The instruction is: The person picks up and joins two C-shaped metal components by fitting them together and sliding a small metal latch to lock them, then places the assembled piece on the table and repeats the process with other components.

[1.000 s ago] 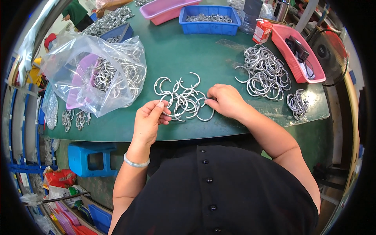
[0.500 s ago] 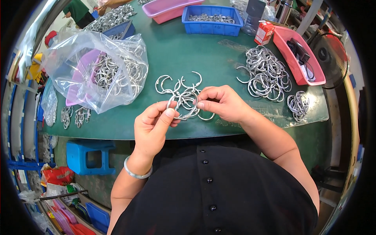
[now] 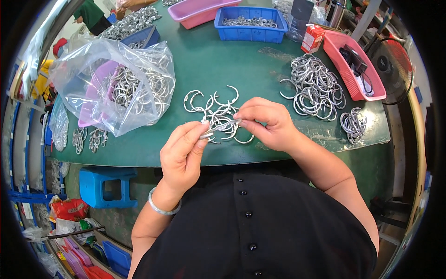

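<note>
Between my two hands is a silvery open bangle, turned nearly edge-on (image 3: 220,127). My left hand (image 3: 179,153) pinches its left end between thumb and fingers. The thumb and forefinger of my right hand (image 3: 270,122) are closed on its right end. Just beyond and beneath it, several loose open bangles (image 3: 237,95) lie scattered on the green tabletop (image 3: 218,60). To the right rests a large heap of similar bangles (image 3: 316,86), with a smaller bundle of bangles (image 3: 354,125) closer to the table's right corner.
A clear plastic bag (image 3: 111,111) of bangles lies left, a pink-purple tub (image 3: 93,95) with it. At the back are a blue bin (image 3: 251,33) and a pink basket (image 3: 200,14). Another pink basket (image 3: 344,69) and a fan (image 3: 390,65) stand right; a blue stool (image 3: 93,188) is lower left.
The held bangle has turned from facing me as a ring to nearly edge-on. My right hand has shifted slightly up, and both hands still grip it.
</note>
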Demonstrator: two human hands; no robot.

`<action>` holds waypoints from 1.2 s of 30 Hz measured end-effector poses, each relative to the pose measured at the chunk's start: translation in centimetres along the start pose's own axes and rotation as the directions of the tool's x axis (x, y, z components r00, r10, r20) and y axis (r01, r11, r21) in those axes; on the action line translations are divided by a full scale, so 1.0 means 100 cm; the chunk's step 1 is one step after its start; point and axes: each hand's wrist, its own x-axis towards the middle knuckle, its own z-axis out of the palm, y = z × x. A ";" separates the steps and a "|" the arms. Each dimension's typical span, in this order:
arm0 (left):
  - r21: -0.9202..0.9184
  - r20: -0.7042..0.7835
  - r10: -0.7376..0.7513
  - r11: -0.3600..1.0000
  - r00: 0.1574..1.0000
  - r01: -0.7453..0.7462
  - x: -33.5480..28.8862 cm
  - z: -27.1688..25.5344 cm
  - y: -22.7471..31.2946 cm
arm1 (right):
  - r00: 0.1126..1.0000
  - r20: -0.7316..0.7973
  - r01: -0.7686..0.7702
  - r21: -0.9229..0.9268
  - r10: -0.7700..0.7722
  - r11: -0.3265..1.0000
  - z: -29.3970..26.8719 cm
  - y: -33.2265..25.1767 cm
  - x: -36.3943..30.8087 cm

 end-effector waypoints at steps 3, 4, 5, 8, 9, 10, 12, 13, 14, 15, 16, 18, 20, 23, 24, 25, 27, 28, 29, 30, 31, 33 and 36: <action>-0.024 -0.071 -0.013 1.000 0.997 0.012 -0.002 0.004 -0.010 | 0.994 -0.010 0.106 -0.080 -0.107 0.991 -0.001 -0.008 0.002; -0.145 -0.081 -0.081 0.987 0.993 0.068 -0.003 0.006 -0.013 | 0.985 0.008 0.170 -0.118 -0.170 0.978 -0.001 -0.010 0.003; -0.263 -0.084 -0.149 0.957 0.985 0.122 -0.005 0.008 -0.016 | 0.972 0.028 0.234 -0.154 -0.232 0.960 -0.001 -0.012 0.004; -0.503 0.003 -0.320 0.818 0.947 0.278 -0.008 0.011 -0.024 | 0.963 0.043 0.271 -0.169 -0.267 0.948 0.005 -0.019 0.005; -0.556 0.029 -0.370 0.766 0.929 0.322 -0.009 0.012 -0.025 | 0.961 0.040 0.278 -0.168 -0.275 0.946 0.007 -0.019 0.004; -0.555 0.030 -0.370 0.766 0.928 0.323 -0.009 0.013 -0.025 | 0.961 0.039 0.277 -0.167 -0.275 0.946 0.009 -0.019 0.005; -0.669 0.066 -0.459 0.639 0.886 0.380 -0.008 0.014 -0.024 | 0.957 0.039 0.290 -0.145 -0.287 0.946 0.011 -0.021 0.006; -0.668 0.065 -0.459 0.639 0.886 0.380 -0.008 0.013 -0.024 | 0.957 0.039 0.291 -0.144 -0.288 0.946 0.011 -0.022 0.007; -0.700 0.082 -0.457 0.607 0.886 0.377 -0.008 0.013 -0.024 | 0.956 0.036 0.293 -0.143 -0.291 0.945 0.012 -0.023 0.008; -0.729 0.099 -0.454 0.572 0.886 0.375 -0.008 0.012 -0.023 | 0.955 0.034 0.295 -0.142 -0.294 0.945 0.013 -0.024 0.008; -0.729 0.098 -0.454 0.573 0.886 0.374 -0.008 0.012 -0.024 | 0.955 0.033 0.296 -0.142 -0.294 0.945 0.013 -0.023 0.008; -0.745 0.115 -0.451 0.550 0.885 0.377 -0.009 0.012 -0.025 | 0.956 0.024 0.293 -0.139 -0.292 0.946 0.014 -0.023 0.009; -0.745 0.126 -0.456 0.543 0.881 0.388 -0.008 0.011 -0.024 | 0.964 0.017 0.264 -0.113 -0.264 0.958 0.014 -0.024 0.010; -0.748 0.146 -0.460 0.528 0.876 0.402 -0.008 0.012 -0.025 | 0.980 0.005 0.201 -0.056 -0.201 0.978 0.014 -0.022 0.009; -0.752 0.154 -0.460 0.520 0.874 0.406 -0.008 0.013 -0.026 | 0.986 0.003 0.166 -0.023 -0.166 0.986 0.014 -0.021 0.008; -0.751 0.152 -0.460 0.521 0.875 0.405 -0.008 0.013 -0.027 | 0.986 0.004 0.168 -0.022 -0.168 0.986 0.013 -0.022 0.008; -0.720 0.032 -0.437 0.614 0.899 0.324 -0.008 0.013 -0.029 | 0.966 0.051 0.259 -0.182 -0.254 0.949 0.011 -0.023 0.010; -0.719 0.032 -0.436 0.615 0.899 0.324 -0.008 0.015 -0.028 | 0.966 0.051 0.259 -0.182 -0.254 0.948 0.011 -0.022 0.009; -0.606 -0.124 -0.354 0.766 0.927 0.212 -0.007 0.017 -0.027 | 0.929 0.063 0.367 -0.299 -0.366 0.881 0.012 -0.019 0.008; -0.457 -0.263 -0.242 0.884 0.934 0.100 -0.007 0.017 -0.026 | 0.879 0.090 0.462 -0.409 -0.469 0.787 0.012 -0.017 0.007; -0.293 -0.329 -0.060 0.955 0.942 -0.042 -0.005 0.014 -0.030 | 0.841 0.100 0.513 -0.464 -0.532 0.723 0.012 -0.013 0.006; -0.067 -0.337 0.097 0.990 0.936 -0.127 -0.005 0.007 -0.030 | 0.817 0.135 0.546 -0.497 -0.561 0.675 0.009 -0.010 0.003; 0.222 -0.252 0.280 0.948 0.926 -0.226 -0.003 0.001 -0.025 | 0.778 0.171 0.586 -0.546 -0.605 0.599 0.007 -0.008 0.001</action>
